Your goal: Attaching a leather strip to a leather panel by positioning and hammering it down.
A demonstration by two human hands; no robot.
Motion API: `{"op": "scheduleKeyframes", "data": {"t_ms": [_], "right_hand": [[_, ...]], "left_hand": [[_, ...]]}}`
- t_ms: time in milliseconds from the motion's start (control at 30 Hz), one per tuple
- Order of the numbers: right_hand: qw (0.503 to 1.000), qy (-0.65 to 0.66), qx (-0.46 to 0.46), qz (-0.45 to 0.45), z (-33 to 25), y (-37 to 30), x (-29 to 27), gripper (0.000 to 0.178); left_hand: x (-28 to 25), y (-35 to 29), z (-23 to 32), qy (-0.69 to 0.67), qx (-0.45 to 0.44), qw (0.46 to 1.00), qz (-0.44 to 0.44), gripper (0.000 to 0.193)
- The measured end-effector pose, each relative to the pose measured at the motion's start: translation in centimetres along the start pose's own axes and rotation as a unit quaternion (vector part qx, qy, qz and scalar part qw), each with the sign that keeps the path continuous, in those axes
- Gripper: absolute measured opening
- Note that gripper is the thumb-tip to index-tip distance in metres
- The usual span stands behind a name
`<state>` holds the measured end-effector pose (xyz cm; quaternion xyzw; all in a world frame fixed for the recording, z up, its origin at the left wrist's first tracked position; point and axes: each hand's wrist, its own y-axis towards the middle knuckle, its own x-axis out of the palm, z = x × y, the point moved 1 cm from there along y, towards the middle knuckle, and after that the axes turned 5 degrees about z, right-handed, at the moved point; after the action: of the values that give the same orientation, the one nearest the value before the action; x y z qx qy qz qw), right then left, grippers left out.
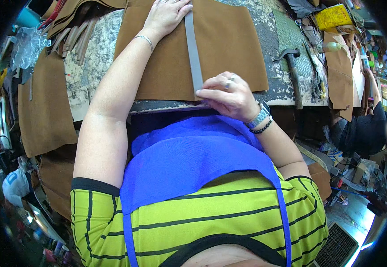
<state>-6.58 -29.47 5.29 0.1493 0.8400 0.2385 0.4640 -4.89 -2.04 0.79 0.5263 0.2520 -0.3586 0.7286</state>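
A large brown leather panel (233,49), suede-like, lies on the worn worktable in front of me. Down its middle runs a narrow grey strip (192,51). My left hand (169,17) rests on the panel beside the strip's far end, fingers stretched out and partly cut off by the upper edge. At the near end, by the panel's front edge, my right hand (231,95) is closed, thumb and forefinger pinching the strip's end. Its other fingers are curled in.
A hammer (295,75) lies right of the panel, beside a green textured mat (291,35). A yellow package (333,18) sits at the far right. More brown leather (44,107) hangs over the table's left side. Another person (362,129) is at the right.
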Motion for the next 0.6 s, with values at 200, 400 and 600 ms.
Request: {"op": "scheduleKeyframes", "data": {"t_ms": [200, 400, 600], "right_hand": [[0.984, -0.076, -0.033, 0.161, -1.3, 0.7, -2.5, 0.026], [0.989, -0.091, -0.024, 0.115, -1.4, -1.5, 0.2, 0.027], [0.992, -0.091, -0.008, 0.090, -1.1, -2.4, 2.1, 0.025]], "left_hand": [[-0.3, 0.0, 0.4, 0.024, -0.025, 0.998, -0.048, 0.043], [-0.2, -0.1, 0.4, 0.028, -0.036, 0.997, -0.060, 0.045], [-0.1, 0.0, 0.2, 0.012, -0.049, 0.997, -0.067, 0.046]]}}
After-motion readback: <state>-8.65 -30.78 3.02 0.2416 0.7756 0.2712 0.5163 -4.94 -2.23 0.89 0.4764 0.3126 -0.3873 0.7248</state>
